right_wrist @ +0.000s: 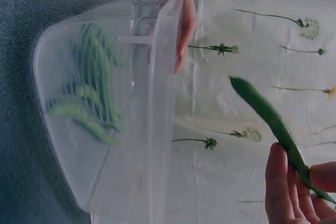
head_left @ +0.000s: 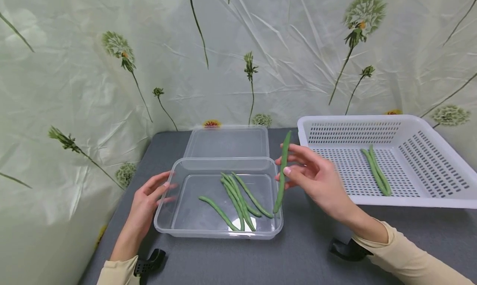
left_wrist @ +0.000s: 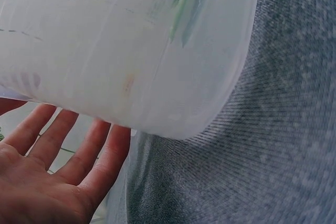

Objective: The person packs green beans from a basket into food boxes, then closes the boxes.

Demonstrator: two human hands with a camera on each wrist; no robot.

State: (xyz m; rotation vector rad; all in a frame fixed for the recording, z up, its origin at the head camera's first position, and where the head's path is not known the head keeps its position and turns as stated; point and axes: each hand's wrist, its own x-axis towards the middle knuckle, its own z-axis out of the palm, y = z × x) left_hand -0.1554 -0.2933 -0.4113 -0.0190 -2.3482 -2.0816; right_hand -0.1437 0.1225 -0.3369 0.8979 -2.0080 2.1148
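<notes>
A green bean (head_left: 283,173) is pinched between the thumb and fingers of my right hand (head_left: 316,179), upright beside the right rim of a clear plastic container (head_left: 220,234). In the right wrist view the same bean (right_wrist: 268,116) slants up from the fingertips. Several green beans (head_left: 238,198) lie inside the container, mostly toward its right half. My left hand (head_left: 147,202) is at the container's left side, fingers spread and fairly straight. The left wrist view has those fingers (left_wrist: 107,161) against the container's wall (left_wrist: 157,87).
A white perforated basket (head_left: 421,200) stands to the right, with a few green beans (head_left: 377,171) on its floor. Behind the container lies a clear lid (head_left: 227,142). Grey cloth (head_left: 298,256) covers the table, and a flower-printed sheet (head_left: 223,82) hangs behind.
</notes>
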